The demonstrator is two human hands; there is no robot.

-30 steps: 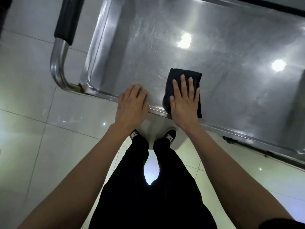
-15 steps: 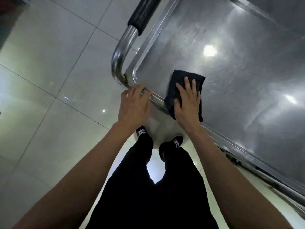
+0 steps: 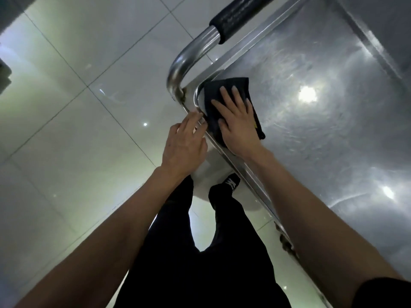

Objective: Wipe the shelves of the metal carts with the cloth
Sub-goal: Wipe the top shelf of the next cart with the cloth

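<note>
The metal cart's top shelf (image 3: pixel 322 134) fills the right side of the view, shiny and streaked. A dark folded cloth (image 3: pixel 224 85) lies in the shelf's near left corner. My right hand (image 3: pixel 238 123) lies flat on the cloth with straight fingers and presses it onto the shelf. My left hand (image 3: pixel 184 145) is just outside the corner, its fingertips touching the raised rim (image 3: pixel 244 167) with fingers mostly straight.
The cart's curved steel handle (image 3: pixel 184 61) with a black grip (image 3: pixel 240 14) rises at the corner, close to both hands. Glossy floor tiles (image 3: pixel 77 121) spread to the left. My legs and shoes stand below, beside the cart's near edge.
My right hand has slid the cloth along the near edge into the shelf's left corner. My left hand has shifted along the rim toward the corner, now only its fingertips on it.
</note>
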